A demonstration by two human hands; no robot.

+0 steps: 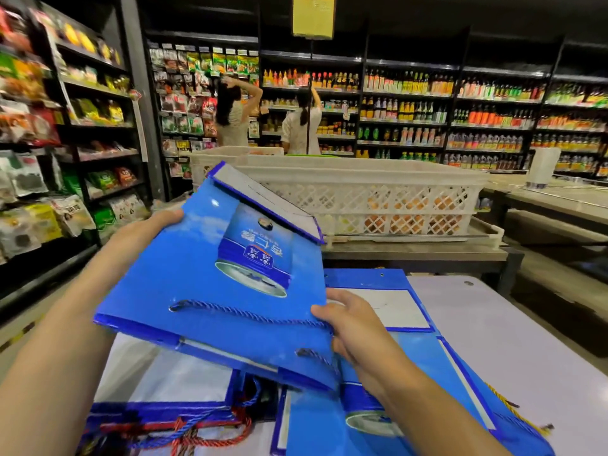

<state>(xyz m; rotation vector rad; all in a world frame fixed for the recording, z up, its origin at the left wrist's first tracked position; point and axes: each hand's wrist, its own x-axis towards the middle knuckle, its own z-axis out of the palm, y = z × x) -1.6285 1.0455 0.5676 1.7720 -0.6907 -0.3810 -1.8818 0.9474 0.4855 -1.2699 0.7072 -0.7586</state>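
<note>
A flat-folded blue gift bag (197,284) with a printed can picture and a blue cord handle is lifted above a table. My left hand (144,230) grips its left edge, thumb on top. My right hand (353,324) grips its right edge near the cord handle, fingers curled under the bag. The bag's folded bottom flap (263,195) points away from me.
More flat blue bags (411,373) lie stacked on the white table (526,340) below. A white lattice crate (362,195) holding fruit stands beyond. Shelves of packets line the left; bottle shelves run along the back, where two people (266,116) stand.
</note>
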